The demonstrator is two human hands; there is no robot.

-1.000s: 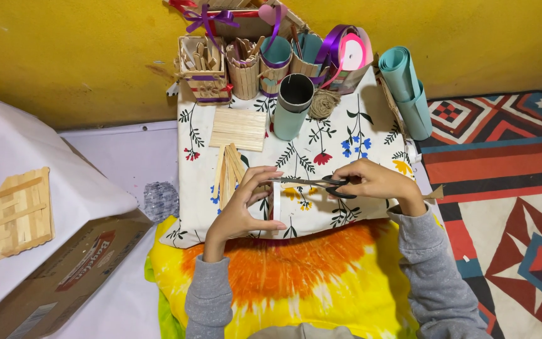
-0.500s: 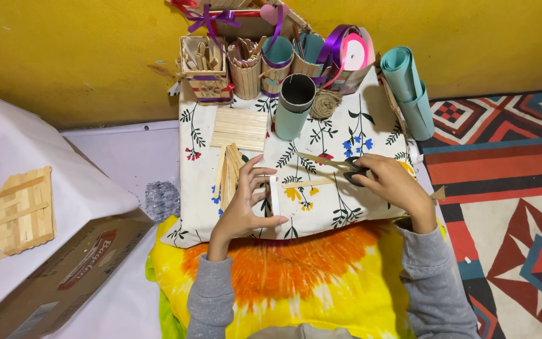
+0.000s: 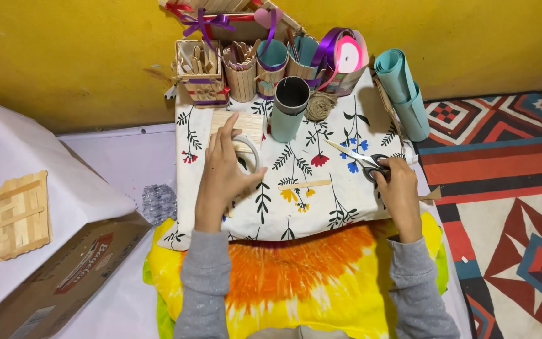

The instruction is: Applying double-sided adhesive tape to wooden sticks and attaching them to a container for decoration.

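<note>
My left hand (image 3: 224,168) lies flat on the floral cloth (image 3: 296,207), fingers stretched over a roll of clear tape (image 3: 250,152) and towards a panel of wooden sticks (image 3: 241,122). My right hand (image 3: 399,191) rests at the cloth's right side with its fingers on the black handles of scissors (image 3: 360,161), whose blades lie on the cloth pointing up-left. A single wooden stick (image 3: 304,184) lies between the two hands.
Stick-made holders (image 3: 199,78), a teal cylinder (image 3: 288,108), a twine ball (image 3: 320,105), ribbon spools (image 3: 345,53) and rolled teal paper (image 3: 401,91) line the cloth's far edge by the yellow wall. A stick frame (image 3: 10,216) lies on a white sheet at left; patterned rug (image 3: 509,207) at right.
My hands were together at the cloth's middle, the scissors working on something held in the left. Now they are apart: the right took the scissors to the right, the left reached up to the tape.
</note>
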